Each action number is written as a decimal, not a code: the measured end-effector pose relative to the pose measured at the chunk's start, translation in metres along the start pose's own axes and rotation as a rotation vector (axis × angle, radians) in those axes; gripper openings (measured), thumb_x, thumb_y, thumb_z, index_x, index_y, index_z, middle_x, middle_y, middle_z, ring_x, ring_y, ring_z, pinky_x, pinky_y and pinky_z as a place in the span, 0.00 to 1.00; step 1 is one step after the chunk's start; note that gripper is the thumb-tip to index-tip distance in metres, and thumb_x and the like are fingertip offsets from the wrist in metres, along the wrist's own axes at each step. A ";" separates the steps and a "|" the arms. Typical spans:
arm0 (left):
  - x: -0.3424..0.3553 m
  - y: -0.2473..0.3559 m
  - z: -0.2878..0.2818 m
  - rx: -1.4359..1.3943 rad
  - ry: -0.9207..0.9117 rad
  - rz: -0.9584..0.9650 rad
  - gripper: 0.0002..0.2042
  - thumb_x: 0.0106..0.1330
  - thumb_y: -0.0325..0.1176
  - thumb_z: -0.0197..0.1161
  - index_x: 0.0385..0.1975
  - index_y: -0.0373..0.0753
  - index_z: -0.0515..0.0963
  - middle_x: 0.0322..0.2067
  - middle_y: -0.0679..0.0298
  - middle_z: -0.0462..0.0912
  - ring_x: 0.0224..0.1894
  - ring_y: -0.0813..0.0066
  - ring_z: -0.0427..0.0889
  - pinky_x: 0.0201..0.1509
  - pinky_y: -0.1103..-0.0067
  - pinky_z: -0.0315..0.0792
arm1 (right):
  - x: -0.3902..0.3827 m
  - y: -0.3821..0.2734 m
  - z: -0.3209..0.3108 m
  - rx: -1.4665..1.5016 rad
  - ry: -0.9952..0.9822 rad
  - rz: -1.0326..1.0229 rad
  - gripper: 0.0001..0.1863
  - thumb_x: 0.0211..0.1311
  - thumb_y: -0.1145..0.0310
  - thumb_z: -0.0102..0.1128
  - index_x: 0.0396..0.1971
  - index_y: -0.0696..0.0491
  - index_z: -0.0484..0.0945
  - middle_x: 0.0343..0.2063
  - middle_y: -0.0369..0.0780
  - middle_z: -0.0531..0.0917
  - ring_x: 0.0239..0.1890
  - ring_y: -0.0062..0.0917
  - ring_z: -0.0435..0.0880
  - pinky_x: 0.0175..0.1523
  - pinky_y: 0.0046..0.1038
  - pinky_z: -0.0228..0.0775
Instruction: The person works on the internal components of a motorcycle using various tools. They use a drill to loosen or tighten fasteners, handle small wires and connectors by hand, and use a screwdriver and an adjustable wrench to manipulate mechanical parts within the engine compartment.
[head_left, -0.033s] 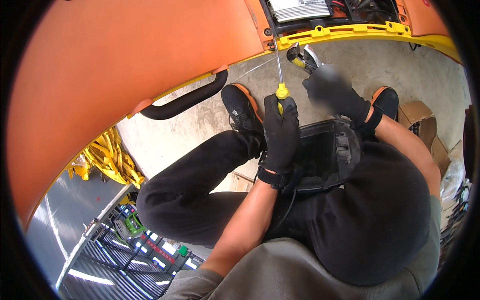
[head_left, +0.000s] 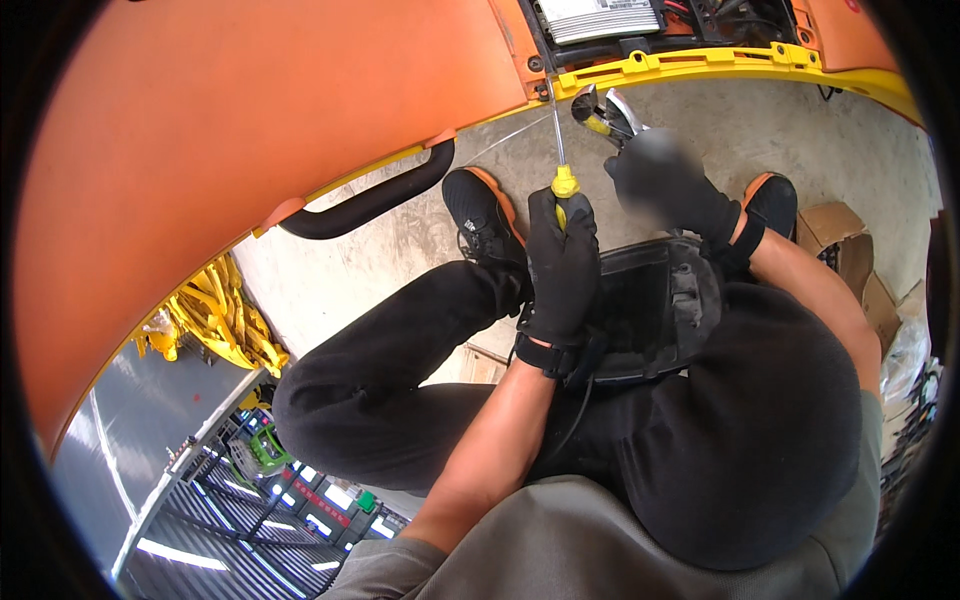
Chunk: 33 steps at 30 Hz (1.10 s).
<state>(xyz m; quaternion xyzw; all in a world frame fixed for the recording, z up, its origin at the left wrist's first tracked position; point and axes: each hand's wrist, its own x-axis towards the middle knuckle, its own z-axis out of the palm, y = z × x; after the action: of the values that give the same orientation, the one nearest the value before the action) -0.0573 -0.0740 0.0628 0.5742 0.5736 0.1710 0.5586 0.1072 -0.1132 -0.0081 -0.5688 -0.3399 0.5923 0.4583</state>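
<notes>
My left hand (head_left: 560, 270), in a black glove, is wrapped round the yellow handle of a screwdriver (head_left: 565, 182). The screwdriver's metal shaft points away from me, and its tip meets the edge of a large orange panel (head_left: 300, 100) beside a yellow trim strip (head_left: 690, 62). To the right, my gloved right hand (head_left: 665, 180) is closed on a tool with shiny metal and yellow-and-black parts (head_left: 608, 115). Blur covers that hand's fingers, and the tool's kind cannot be made out. A dark pouch-like bag (head_left: 640, 300) lies between my legs.
A black grab handle (head_left: 375, 200) juts from the panel's lower edge. Beyond the trim, an open bay holds a silver finned box (head_left: 600, 20) and wiring. Yellow parts (head_left: 225, 315) are heaped at left by a grey surface (head_left: 150, 420). A cardboard box (head_left: 840, 235) stands at right.
</notes>
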 end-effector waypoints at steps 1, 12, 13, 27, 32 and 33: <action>0.000 0.000 0.000 -0.020 0.000 -0.015 0.04 0.68 0.28 0.51 0.36 0.35 0.66 0.23 0.58 0.71 0.24 0.71 0.71 0.29 0.74 0.65 | 0.000 0.001 0.001 -0.059 -0.006 -0.026 0.18 0.64 0.55 0.60 0.31 0.58 0.75 0.19 0.33 0.74 0.22 0.15 0.72 0.30 0.20 0.67; 0.000 -0.004 0.003 -0.065 -0.004 -0.035 0.03 0.68 0.27 0.51 0.35 0.35 0.65 0.23 0.62 0.69 0.24 0.76 0.69 0.28 0.77 0.65 | 0.006 0.003 -0.001 0.072 -0.027 -0.099 0.14 0.65 0.59 0.58 0.33 0.56 0.73 0.21 0.32 0.73 0.24 0.15 0.72 0.31 0.20 0.68; 0.001 -0.004 0.003 -0.084 -0.008 -0.034 0.03 0.68 0.27 0.50 0.35 0.35 0.65 0.23 0.63 0.69 0.24 0.77 0.69 0.28 0.78 0.65 | 0.006 0.000 0.000 0.017 -0.022 -0.184 0.18 0.65 0.54 0.59 0.31 0.57 0.75 0.20 0.32 0.74 0.23 0.15 0.73 0.31 0.20 0.68; -0.002 0.004 0.004 -0.169 -0.029 -0.056 0.03 0.70 0.28 0.50 0.34 0.38 0.65 0.22 0.68 0.68 0.22 0.85 0.66 0.25 0.83 0.63 | 0.006 0.003 0.000 0.016 0.020 -0.200 0.19 0.64 0.53 0.59 0.31 0.58 0.75 0.19 0.33 0.74 0.22 0.16 0.74 0.30 0.21 0.69; -0.002 0.003 0.003 -0.188 -0.033 -0.042 0.04 0.70 0.28 0.50 0.34 0.38 0.64 0.23 0.69 0.68 0.22 0.85 0.66 0.25 0.84 0.63 | 0.001 -0.013 0.004 0.281 0.026 0.061 0.20 0.64 0.53 0.59 0.31 0.57 0.76 0.19 0.33 0.74 0.22 0.15 0.73 0.31 0.21 0.69; -0.002 0.003 0.003 -0.179 -0.034 -0.042 0.04 0.70 0.28 0.50 0.34 0.38 0.64 0.23 0.69 0.68 0.22 0.85 0.66 0.25 0.84 0.63 | 0.001 -0.014 0.004 0.295 0.033 0.071 0.20 0.64 0.52 0.59 0.30 0.57 0.76 0.19 0.32 0.74 0.22 0.15 0.73 0.31 0.20 0.69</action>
<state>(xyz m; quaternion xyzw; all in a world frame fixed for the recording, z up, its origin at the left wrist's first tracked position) -0.0534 -0.0760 0.0650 0.5125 0.5584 0.1999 0.6209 0.1050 -0.1068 0.0051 -0.5165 -0.2212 0.6422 0.5214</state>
